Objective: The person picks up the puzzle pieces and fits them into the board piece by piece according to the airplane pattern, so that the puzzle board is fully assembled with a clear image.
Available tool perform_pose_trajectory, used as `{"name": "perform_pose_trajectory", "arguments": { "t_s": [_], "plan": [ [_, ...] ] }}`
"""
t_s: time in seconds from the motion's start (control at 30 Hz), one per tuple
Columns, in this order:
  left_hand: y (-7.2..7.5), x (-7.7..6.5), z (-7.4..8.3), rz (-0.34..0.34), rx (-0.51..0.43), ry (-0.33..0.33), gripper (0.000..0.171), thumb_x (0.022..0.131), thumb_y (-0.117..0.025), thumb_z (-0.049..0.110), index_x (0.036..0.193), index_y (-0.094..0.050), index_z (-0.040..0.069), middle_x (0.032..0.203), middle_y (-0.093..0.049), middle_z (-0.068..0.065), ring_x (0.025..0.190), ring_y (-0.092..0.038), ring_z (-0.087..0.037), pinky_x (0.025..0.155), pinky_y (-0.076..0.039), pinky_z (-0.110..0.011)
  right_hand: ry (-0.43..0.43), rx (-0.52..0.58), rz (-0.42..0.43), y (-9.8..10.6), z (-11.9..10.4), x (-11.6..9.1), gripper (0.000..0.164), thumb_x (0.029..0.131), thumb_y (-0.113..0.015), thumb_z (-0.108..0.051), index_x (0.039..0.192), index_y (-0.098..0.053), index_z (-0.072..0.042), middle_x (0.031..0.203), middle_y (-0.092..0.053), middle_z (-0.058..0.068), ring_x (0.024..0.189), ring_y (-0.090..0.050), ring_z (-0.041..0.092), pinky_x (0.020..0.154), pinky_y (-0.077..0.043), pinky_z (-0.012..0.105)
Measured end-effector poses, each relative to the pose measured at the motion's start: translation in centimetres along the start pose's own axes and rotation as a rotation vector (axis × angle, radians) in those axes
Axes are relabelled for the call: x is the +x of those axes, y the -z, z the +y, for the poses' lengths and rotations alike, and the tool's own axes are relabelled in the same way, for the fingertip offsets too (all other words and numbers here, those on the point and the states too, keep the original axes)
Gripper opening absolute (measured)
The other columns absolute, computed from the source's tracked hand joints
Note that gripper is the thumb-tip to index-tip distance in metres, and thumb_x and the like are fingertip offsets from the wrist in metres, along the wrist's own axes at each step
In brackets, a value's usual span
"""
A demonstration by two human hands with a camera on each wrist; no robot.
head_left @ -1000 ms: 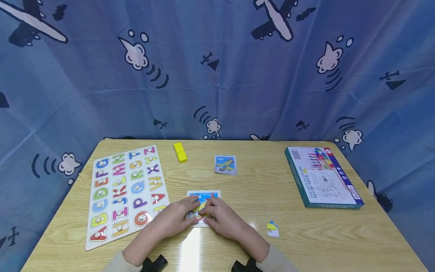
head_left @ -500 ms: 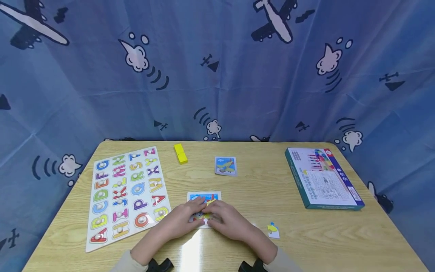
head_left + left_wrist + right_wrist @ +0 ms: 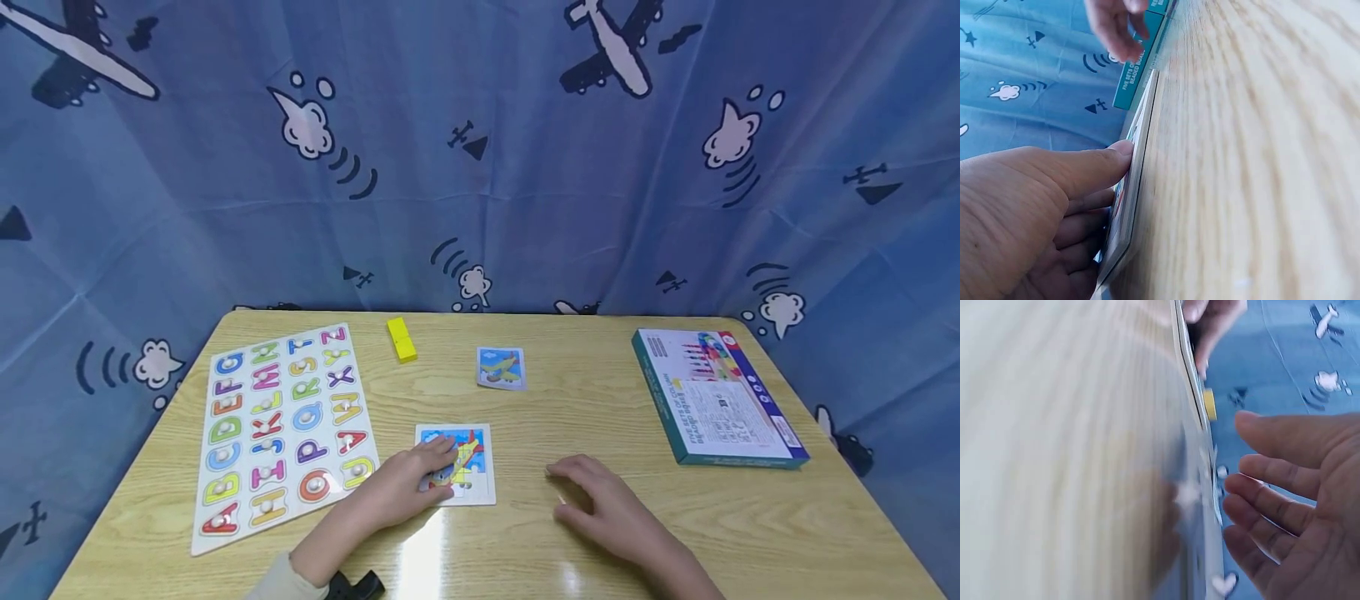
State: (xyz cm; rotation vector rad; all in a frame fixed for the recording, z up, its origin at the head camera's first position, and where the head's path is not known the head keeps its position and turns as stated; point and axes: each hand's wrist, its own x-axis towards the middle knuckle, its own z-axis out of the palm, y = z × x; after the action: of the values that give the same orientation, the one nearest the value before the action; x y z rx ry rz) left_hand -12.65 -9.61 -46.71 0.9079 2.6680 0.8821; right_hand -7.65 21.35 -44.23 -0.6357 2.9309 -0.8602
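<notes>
A small jigsaw puzzle (image 3: pixel 480 479) with an aeroplane picture lies in a white-edged tray near the table's front. My left hand (image 3: pixel 405 485) rests on its left half with fingers extended, hiding that part. In the left wrist view, the thumb of the left hand (image 3: pixel 1041 206) lies at the near edge of the puzzle tray (image 3: pixel 1129 212). To the right, my right hand (image 3: pixel 615 512) is over the table, fingers apart and thumb spread. The right wrist view shows nothing between the fingers of the right hand (image 3: pixel 1297 500). A loose puzzle piece seen there earlier is hidden now.
An alphabet board (image 3: pixel 281 433) with knobbed letters lies left. Behind the puzzle are a yellow block pair (image 3: pixel 401 340) and an aeroplane picture card (image 3: pixel 501 368). A flat green-sided box (image 3: pixel 720 400) lies right. A blue curtain (image 3: pixel 480 167) hangs behind the table.
My right hand has left the puzzle and moved right, to where the loose piece lay, uncovering the puzzle's right half. The left hand has stayed on the puzzle.
</notes>
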Motion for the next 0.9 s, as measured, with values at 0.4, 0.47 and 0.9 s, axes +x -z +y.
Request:
{"name": "perform_pose_trajectory", "arguments": {
  "t_s": [0.4, 0.47, 0.9],
  "plan": [
    [0.1, 0.0, 0.1, -0.002, 0.003, 0.004, 0.052, 0.09, -0.064, 0.031, 0.135, -0.054, 0.008, 0.147, -0.043, -0.008, 0.138, -0.037, -0.026, 0.111, -0.034, -0.046, -0.184, -0.054, 0.017, 2.0, 2.2, -3.3, 0.044, 0.079, -0.076, -0.03, 0.119, -0.064, -0.019, 0.113, -0.058, -0.015, 0.106, -0.056, 0.011, 0.092, -0.049, 0.037],
    [0.1, 0.0, 0.1, -0.003, 0.005, 0.003, 0.052, 0.09, -0.064, 0.031, 0.135, -0.054, 0.008, 0.147, -0.043, -0.008, 0.138, -0.037, -0.026, 0.111, -0.034, -0.046, -0.174, -0.067, 0.028, 2.1, 2.5, -3.5, 0.042, 0.077, -0.078, -0.027, 0.116, -0.065, -0.019, 0.109, -0.058, -0.015, 0.103, -0.056, 0.011, 0.089, -0.05, 0.035],
    [0.1, 0.0, 0.1, -0.004, 0.002, 0.004, 0.052, 0.09, -0.065, 0.031, 0.135, -0.054, 0.008, 0.146, -0.043, -0.009, 0.138, -0.037, -0.025, 0.111, -0.033, -0.046, -0.126, -0.029, 0.031, 1.5, 3.4, -3.6, 0.025, 0.082, -0.073, -0.017, 0.106, -0.067, -0.023, 0.1, -0.055, -0.013, 0.086, -0.047, -0.001, 0.069, -0.044, 0.019]
  ]
}}
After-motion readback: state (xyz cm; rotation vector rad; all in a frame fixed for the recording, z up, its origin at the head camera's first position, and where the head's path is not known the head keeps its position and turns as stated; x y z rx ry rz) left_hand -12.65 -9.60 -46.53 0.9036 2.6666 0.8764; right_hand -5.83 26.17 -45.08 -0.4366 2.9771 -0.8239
